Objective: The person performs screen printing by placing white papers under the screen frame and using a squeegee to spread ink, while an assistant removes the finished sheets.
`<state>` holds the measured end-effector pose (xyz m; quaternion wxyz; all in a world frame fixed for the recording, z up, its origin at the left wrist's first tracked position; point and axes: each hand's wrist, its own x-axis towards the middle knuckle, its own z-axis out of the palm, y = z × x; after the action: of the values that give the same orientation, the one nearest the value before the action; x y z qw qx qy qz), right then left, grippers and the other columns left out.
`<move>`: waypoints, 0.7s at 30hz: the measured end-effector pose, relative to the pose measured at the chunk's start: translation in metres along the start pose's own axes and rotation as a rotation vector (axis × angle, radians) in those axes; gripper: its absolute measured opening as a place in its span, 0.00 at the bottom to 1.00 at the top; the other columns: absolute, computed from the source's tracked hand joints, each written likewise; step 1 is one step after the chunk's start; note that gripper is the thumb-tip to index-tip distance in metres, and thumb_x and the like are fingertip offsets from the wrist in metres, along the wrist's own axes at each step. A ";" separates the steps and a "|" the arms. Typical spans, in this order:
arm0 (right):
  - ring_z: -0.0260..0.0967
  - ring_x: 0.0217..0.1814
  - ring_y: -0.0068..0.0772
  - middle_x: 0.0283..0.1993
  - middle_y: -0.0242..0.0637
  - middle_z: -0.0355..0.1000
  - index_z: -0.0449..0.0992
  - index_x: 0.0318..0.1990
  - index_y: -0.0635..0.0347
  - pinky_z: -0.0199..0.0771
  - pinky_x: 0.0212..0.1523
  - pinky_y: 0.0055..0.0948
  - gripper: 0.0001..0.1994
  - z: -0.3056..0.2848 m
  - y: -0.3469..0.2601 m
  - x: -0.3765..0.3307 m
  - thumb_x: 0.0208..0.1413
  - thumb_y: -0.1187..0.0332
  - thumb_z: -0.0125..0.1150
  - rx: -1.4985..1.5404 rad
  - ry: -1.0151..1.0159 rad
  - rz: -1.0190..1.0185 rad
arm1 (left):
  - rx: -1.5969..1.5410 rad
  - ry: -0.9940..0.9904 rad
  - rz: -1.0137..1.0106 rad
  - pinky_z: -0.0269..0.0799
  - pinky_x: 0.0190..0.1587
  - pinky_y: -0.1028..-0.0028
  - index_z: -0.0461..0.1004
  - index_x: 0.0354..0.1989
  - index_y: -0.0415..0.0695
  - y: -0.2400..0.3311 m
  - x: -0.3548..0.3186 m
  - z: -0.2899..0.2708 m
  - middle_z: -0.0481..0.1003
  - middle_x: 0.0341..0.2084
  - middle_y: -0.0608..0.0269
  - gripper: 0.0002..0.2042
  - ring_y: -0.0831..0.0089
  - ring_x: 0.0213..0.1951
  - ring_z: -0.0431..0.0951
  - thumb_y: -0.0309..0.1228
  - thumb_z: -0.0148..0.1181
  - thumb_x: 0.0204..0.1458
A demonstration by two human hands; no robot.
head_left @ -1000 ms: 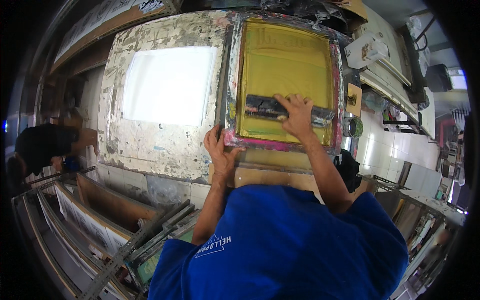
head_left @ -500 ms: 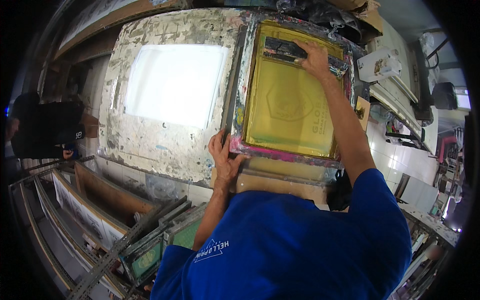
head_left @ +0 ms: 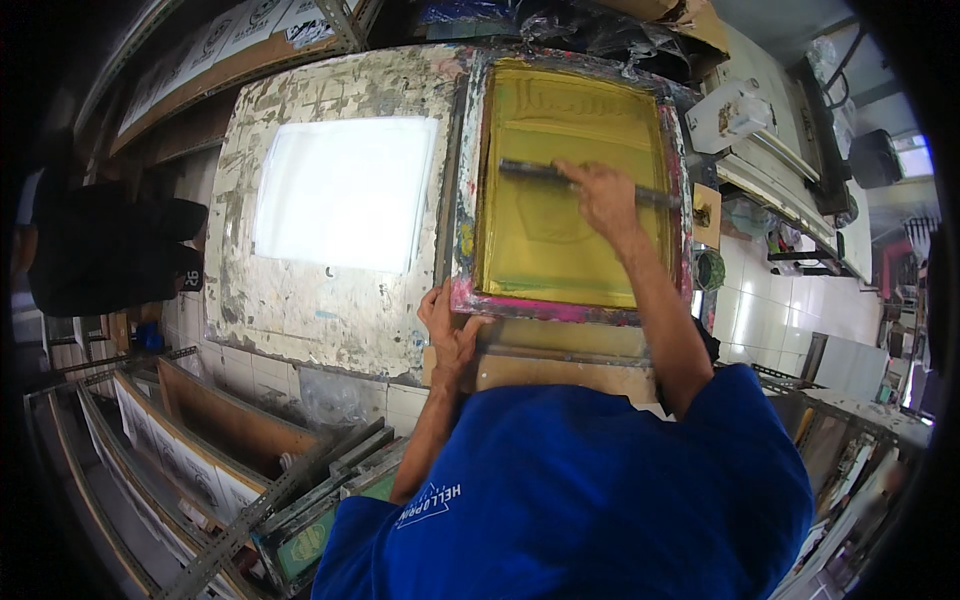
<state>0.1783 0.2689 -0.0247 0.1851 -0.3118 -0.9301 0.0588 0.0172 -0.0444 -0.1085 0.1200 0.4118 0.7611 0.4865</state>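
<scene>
A screen printing frame (head_left: 545,311) with a paint-smeared rim lies in front of me. Its yellow mesh (head_left: 560,270) carries a faint emblem, partly covered by my right arm. My right hand (head_left: 606,200) is closed around the top of a dark, long squeegee (head_left: 527,170), which lies across the mesh around its middle. At the frame's near left corner, my left hand (head_left: 448,330) grips the rim, its thumb along the near edge and its fingers by the left side. White sheets (head_left: 345,195) lie on the stained board (head_left: 300,300) to the left.
Shelving with printed sheets (head_left: 240,45) stands at the far left. A metal rack (head_left: 225,545) with stacked frames is at the near left. Another person (head_left: 110,245) is at the left edge. A white container (head_left: 730,115) sits right of the screen, and black plastic (head_left: 590,40) lies behind it.
My right hand has drawn the squeegee from the far end of the mesh toward me, to about its middle. My left hand stays at the corner. The person at the left has shifted.
</scene>
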 end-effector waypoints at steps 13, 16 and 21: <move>0.73 0.36 0.45 0.37 0.39 0.74 0.82 0.55 0.46 0.72 0.37 0.43 0.30 -0.171 -0.121 -0.062 0.40 0.54 0.77 0.018 0.125 -0.060 | -0.225 0.227 0.128 0.60 0.65 0.63 0.71 0.60 0.30 0.111 0.064 -0.029 0.68 0.55 0.49 0.35 0.58 0.59 0.66 0.29 0.78 0.42; 0.73 0.34 0.43 0.34 0.38 0.74 0.82 0.56 0.44 0.72 0.35 0.40 0.34 -0.204 -0.111 -0.023 0.37 0.47 0.79 -0.112 0.190 -0.085 | -0.434 0.291 0.157 0.58 0.67 0.64 0.67 0.64 0.31 0.147 0.104 -0.028 0.69 0.57 0.50 0.36 0.60 0.61 0.67 0.31 0.76 0.48; 0.81 0.41 0.48 0.43 0.45 0.82 0.82 0.56 0.47 0.79 0.42 0.39 0.31 -0.247 -0.070 0.057 0.42 0.50 0.79 -0.041 0.302 -0.201 | -0.367 0.099 0.040 0.66 0.61 0.64 0.64 0.67 0.34 0.139 0.142 -0.024 0.75 0.54 0.50 0.33 0.62 0.58 0.72 0.34 0.71 0.56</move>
<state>0.1911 0.2462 0.2372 0.3213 -0.2263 -0.9191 -0.0263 -0.0154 0.0715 0.0510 0.1460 0.3734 0.6562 0.6392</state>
